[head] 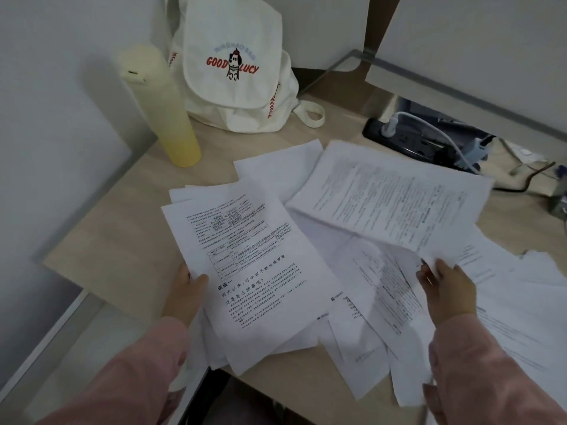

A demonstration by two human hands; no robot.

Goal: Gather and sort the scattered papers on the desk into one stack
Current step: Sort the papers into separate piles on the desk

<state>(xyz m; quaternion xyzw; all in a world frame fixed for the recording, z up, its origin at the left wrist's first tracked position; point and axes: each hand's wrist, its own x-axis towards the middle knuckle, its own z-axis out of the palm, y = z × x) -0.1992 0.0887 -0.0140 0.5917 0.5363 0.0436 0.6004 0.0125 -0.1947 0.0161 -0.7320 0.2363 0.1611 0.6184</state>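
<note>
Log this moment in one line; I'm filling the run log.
left hand: holds gathered stack | right hand: pinches lifted sheet | loose papers: scattered on desk

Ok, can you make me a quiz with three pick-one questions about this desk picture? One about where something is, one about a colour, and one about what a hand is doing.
1. Where does the bottle stand?
A. Left of the bag
B. Inside the bag
C. Right of the bag

2. What colour are the sleeves?
A. Blue
B. Pink
C. Green

3. What is the right hand doing?
A. Resting flat and empty
B. Gripping the bottle
C. Holding up a sheet

Answers:
1 A: the yellow bottle is upright just left of the white bag.
2 B: both sleeves look pink.
3 C: the right hand pinches the raised sheet at its near corner, while the left hand holds the pile.
</note>
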